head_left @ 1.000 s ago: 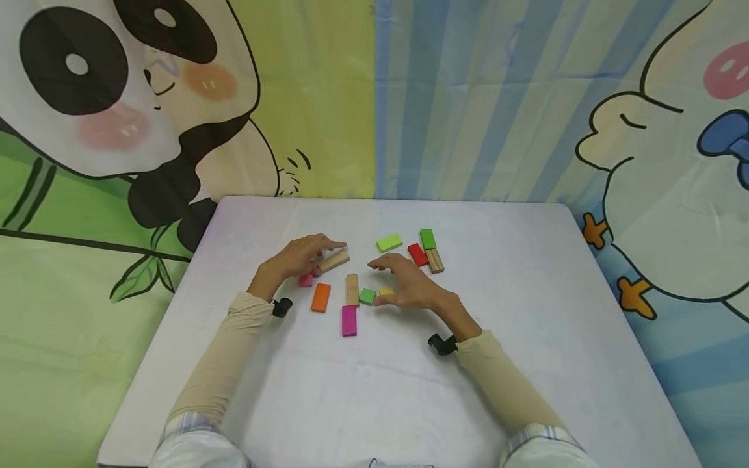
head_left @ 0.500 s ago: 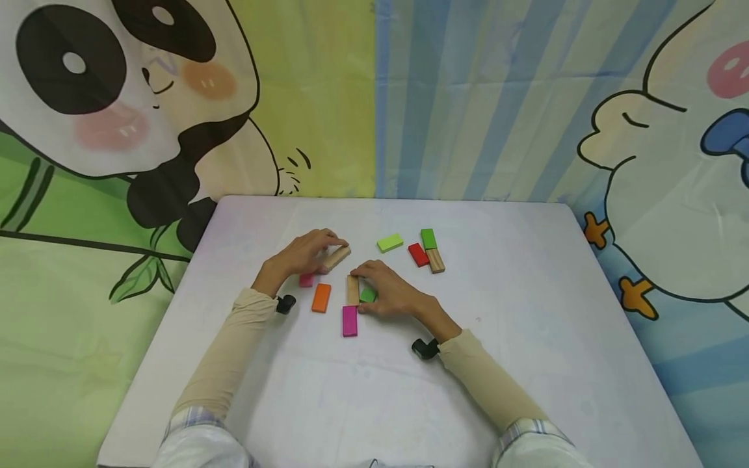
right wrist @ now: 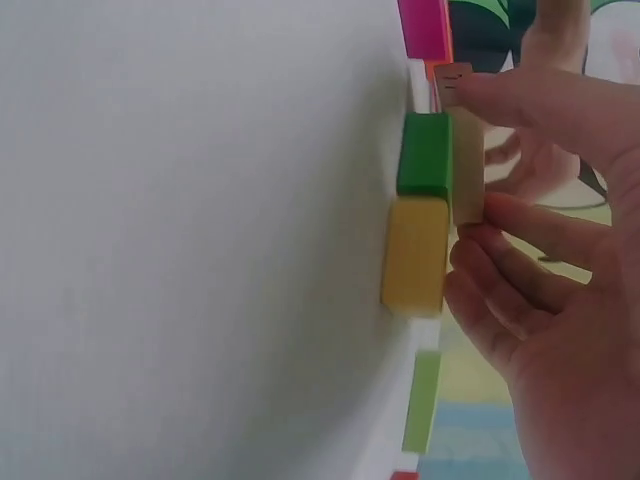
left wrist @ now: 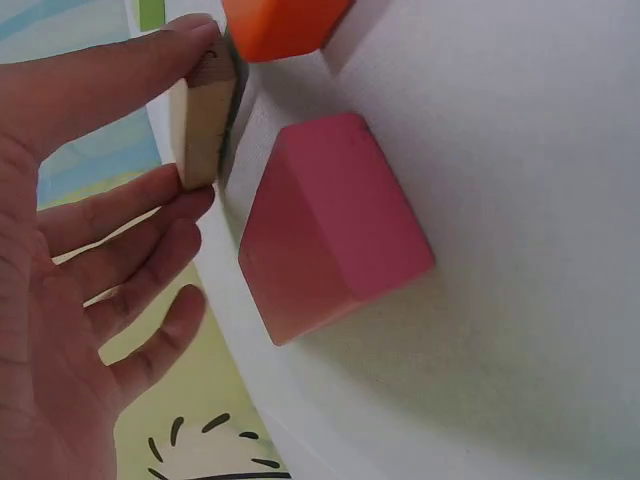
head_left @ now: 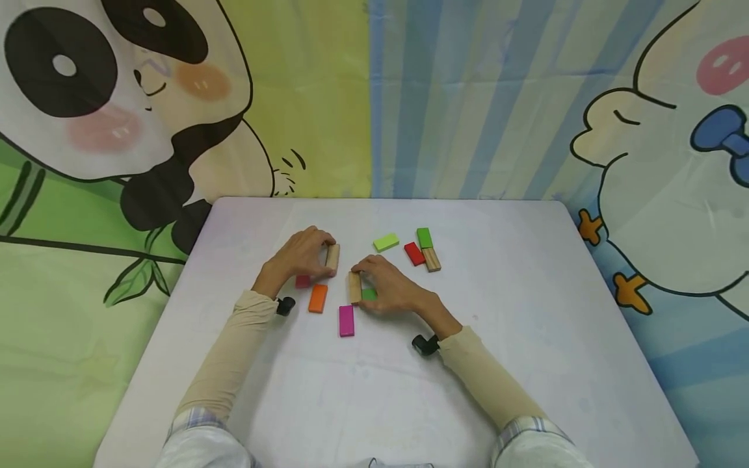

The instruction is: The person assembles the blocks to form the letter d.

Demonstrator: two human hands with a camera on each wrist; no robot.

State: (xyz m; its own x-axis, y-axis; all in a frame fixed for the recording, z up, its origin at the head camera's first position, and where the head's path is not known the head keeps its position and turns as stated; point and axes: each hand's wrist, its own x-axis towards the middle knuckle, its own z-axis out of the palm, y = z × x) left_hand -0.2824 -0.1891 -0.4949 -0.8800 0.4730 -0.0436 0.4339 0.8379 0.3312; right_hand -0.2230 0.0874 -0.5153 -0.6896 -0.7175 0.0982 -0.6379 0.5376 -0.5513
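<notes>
My left hand (head_left: 300, 253) pinches a plain wooden block (head_left: 332, 258) endwise, thumb at its near end and fingertips at the far end. In the left wrist view that wooden block (left wrist: 207, 120) appears beyond a pink block (left wrist: 345, 220). To the right, my right hand (head_left: 391, 286) grips a second plain wooden block (head_left: 354, 288) the same way. Beside this one, under my palm, sits a green block (head_left: 368, 294). A yellow block (right wrist: 417, 255) stands next to the green one in the right wrist view; my hand hides it from the head view.
Nearer me lie an orange block (head_left: 318, 299) and a magenta block (head_left: 346, 321). Farther back are a light green block (head_left: 386, 243), a red block (head_left: 414, 253), a green block (head_left: 424, 238) and wooden pieces (head_left: 432, 260). All are on the white table (head_left: 374, 396).
My right hand has moved left and taken hold of the second wooden block, which now stands slightly apart from the magenta one. The left hand has grasped its block and turned it more upright in view.
</notes>
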